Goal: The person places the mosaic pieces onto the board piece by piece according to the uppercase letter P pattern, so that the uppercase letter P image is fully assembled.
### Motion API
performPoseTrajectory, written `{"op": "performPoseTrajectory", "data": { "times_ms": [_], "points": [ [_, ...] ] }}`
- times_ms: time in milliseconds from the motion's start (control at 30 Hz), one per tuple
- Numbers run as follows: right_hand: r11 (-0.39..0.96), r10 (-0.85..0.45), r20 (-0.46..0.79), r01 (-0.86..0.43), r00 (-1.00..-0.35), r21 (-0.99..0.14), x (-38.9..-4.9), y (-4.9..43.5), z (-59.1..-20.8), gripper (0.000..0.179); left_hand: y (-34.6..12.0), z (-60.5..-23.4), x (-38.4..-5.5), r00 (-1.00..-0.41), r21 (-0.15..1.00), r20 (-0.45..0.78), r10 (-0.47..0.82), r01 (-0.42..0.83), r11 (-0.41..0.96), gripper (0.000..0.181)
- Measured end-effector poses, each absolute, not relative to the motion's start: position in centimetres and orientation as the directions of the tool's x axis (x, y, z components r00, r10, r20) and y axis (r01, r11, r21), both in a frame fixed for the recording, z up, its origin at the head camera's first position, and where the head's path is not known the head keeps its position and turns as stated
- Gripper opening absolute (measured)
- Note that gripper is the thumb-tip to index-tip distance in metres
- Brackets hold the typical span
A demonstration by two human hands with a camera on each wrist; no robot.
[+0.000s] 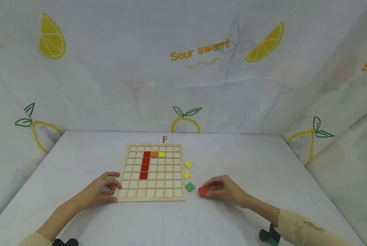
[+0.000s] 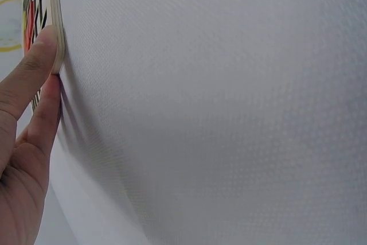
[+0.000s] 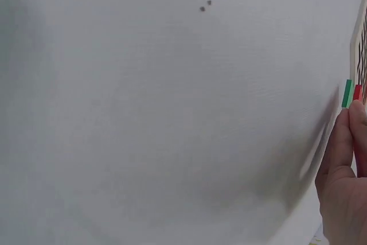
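A wooden grid board [image 1: 151, 201] lies on the table, with a column of red square tiles [image 1: 144, 167], an orange tile [image 1: 154, 154] and a yellow tile with a rounded side [image 1: 161, 154] in its cells. My left hand [image 1: 101, 189] holds the board by its near left corner, thumb and fingers against the frame. Right of the board, my right hand [image 1: 226, 190] pinches a red square tile [image 1: 202, 191] between thumb and fingers. The red tile's edge [image 3: 357, 92] also shows in the right wrist view, beside a green tile [image 3: 347, 93].
Right of the board lie a yellow square tile [image 1: 188, 164], a yellow tile with a rounded side [image 1: 187, 175] and the green square tile [image 1: 190, 187]. Behind the board sits a small printed pattern card [image 1: 165, 139]. A white cloth [image 1: 232, 153] covers the table.
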State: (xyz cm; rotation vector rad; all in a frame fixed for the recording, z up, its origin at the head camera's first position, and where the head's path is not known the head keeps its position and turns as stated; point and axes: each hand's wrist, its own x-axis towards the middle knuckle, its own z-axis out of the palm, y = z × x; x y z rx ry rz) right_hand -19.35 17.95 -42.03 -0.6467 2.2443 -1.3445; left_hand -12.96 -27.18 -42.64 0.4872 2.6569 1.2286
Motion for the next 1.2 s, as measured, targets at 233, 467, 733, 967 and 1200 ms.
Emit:
{"op": "performPoseTrajectory", "data": {
  "times_ms": [233, 467, 733, 967, 1200],
  "points": [
    [0.395, -0.49, -0.236, 0.027, -0.839, -0.918, -18.8, 18.1, -41.7, 0.035, -27.1, -42.6, -13.0, -0.928, 0.76, -0.011, 0.373, 0.235, 0.606, 0.03],
    [0.377, -0.46, -0.307, 0.13, -0.833, -0.917, -18.8, 18.6, -40.9, 0.035, -27.2, -42.5, -12.9, -0.927, 0.768, -0.011, 0.376, 0.233, 0.596, 0.03],
    [0.343, -0.452, -0.368, 0.223, -0.813, -0.912, -19.6, 19.3, -40.7, 0.031, -27.2, -42.4, -13.0, -0.929, 0.778, -0.023, 0.37, 0.216, 0.59, 0.03],
    [0.315, -0.426, -0.374, 0.252, -0.824, -0.915, -20.0, 19.2, -40.8, 0.03, -27.2, -42.3, -13.0, -0.924, 0.779, -0.017, 0.381, 0.227, 0.585, 0.03],
    [0.327, -0.395, -0.365, 0.243, -0.843, -0.913, -20.2, 18.2, -40.9, 0.031, -27.2, -42.4, -13.0, -0.926, 0.776, -0.018, 0.377, 0.225, 0.589, 0.03]
  ]
}}
